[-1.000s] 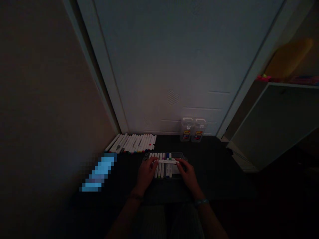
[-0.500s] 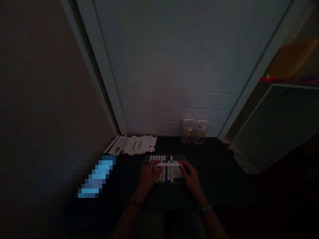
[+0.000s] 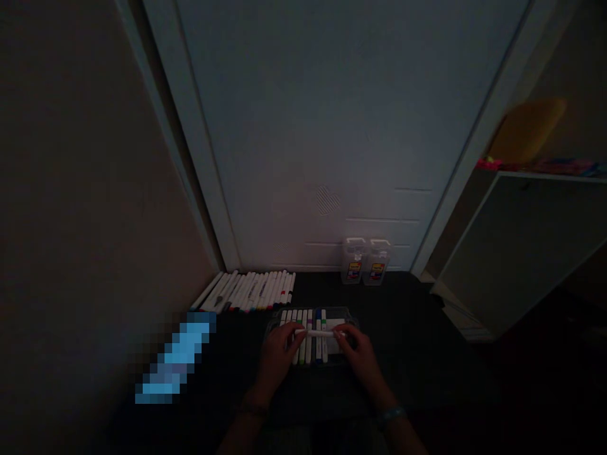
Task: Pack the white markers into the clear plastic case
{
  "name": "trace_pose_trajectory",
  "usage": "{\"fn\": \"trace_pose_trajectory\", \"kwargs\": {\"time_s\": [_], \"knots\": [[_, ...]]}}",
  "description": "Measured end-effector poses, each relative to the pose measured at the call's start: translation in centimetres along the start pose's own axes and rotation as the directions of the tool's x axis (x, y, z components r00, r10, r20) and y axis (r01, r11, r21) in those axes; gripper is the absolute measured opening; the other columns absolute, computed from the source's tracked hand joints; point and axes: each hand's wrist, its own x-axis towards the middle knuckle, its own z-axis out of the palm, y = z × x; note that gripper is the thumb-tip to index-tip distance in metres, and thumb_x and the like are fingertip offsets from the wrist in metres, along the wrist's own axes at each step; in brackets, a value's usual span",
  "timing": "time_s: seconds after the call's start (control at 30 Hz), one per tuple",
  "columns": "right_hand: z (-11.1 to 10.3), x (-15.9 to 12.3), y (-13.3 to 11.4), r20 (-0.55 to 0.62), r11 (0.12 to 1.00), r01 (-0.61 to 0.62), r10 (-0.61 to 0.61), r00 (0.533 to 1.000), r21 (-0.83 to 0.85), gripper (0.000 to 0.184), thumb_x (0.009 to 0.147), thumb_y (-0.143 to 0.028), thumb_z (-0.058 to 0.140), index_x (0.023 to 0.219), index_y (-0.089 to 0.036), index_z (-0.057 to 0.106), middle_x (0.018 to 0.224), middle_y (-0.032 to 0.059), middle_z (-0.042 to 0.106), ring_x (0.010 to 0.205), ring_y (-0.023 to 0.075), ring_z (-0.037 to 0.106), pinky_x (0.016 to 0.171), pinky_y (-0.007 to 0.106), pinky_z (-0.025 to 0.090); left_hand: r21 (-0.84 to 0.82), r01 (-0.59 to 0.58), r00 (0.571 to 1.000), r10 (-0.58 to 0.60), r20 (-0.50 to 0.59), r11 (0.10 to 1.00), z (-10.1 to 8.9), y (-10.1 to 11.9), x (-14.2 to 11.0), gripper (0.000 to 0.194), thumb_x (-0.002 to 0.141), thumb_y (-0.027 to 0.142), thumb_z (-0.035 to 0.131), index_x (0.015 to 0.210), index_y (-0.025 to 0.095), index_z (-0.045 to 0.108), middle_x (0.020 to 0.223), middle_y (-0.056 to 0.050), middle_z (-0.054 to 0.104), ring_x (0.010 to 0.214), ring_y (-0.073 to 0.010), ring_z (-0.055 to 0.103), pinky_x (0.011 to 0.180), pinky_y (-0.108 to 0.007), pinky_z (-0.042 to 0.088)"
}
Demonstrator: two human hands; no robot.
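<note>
A white marker [image 3: 320, 333] lies level between my two hands, above an open clear plastic case [image 3: 348, 311]. At its left end, my left hand [image 3: 279, 351] pinches it between thumb and fingers. The other end is in the fingertips of my right hand [image 3: 358, 347]. Several white markers [image 3: 308, 351] stand side by side in the case's left part. Right of them, a marker with a blue cap [image 3: 318, 314] and one with a green band [image 3: 324, 322] lie parallel. A pale flat piece [image 3: 336, 344] shows in the case's right part.
Many white markers [image 3: 251, 291] lie in a row at the table's back left. Two clear cases with labels [image 3: 353, 270] [image 3: 376, 272] stand against the white door [image 3: 284, 189]. A pixelated bright blue device [image 3: 177, 360] lies at left on the dark table [image 3: 417, 366].
The view has tilted up and shifted slightly, so the table sits lower in the picture. Both hands still hold the marker, with my right fingers a little farther in along it.
</note>
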Motion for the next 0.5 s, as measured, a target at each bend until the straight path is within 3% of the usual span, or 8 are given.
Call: {"fn": "trace_pose_trajectory", "kwargs": {"time_s": [0.2,0.5], "knots": [[0.21,-0.03,0.39,-0.002,0.999,0.053,-0.053,0.999,0.013,0.03,0.086,-0.044,0.052,0.1,-0.024,0.068,0.102,0.0051,0.067,0.097,0.0225,0.06,0.087,0.035,0.045,-0.037,0.007,1.0,-0.007,-0.009,0.999,-0.01,0.23,-0.1,0.029,0.087,0.041,0.046,0.092,0.02,0.064,0.087,-0.004,0.067,0.076,-0.0187,0.06,0.072,-0.03,0.046],[-0.43,0.01,-0.01,-0.101,0.989,-0.062,0.075,0.992,0.131,0.04,0.086,-0.053,0.048,0.097,-0.019,0.067,0.093,0.0058,0.068,0.087,0.0224,0.063,0.075,0.031,0.049,0.005,-0.093,0.994,0.093,0.063,0.996,0.43,-0.24,-0.22,0.029,0.09,0.036,0.042,0.099,0.021,0.064,0.094,-0.004,0.069,0.088,-0.02,0.062,0.081,-0.032,0.046]]}}
